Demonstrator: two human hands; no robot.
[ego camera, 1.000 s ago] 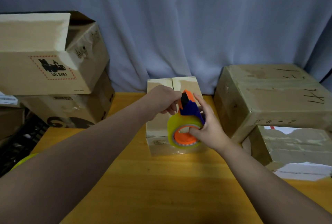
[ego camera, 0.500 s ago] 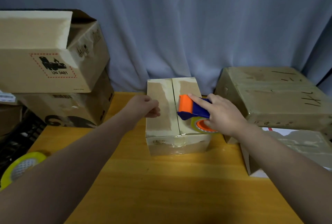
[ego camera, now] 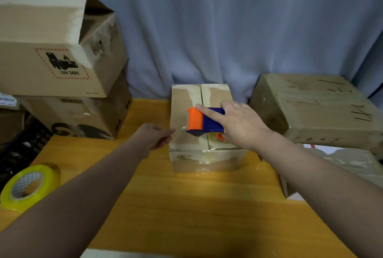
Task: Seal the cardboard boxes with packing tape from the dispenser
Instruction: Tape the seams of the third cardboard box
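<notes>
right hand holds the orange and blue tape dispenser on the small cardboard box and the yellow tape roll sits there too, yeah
No: the head view shows the yellow tape roll on the wooden table, left of the small cardboard box. The right hand does hold the orange and blue tape dispenser on it.

The yellow wooden worktop (ego camera: 186,206) carries a small cardboard box (ego camera: 207,162) at mid-back, a roll of yellowish tape (ego camera: 29,187) near its left edge, and a larger printed box (ego camera: 83,119) at the back left.
</notes>
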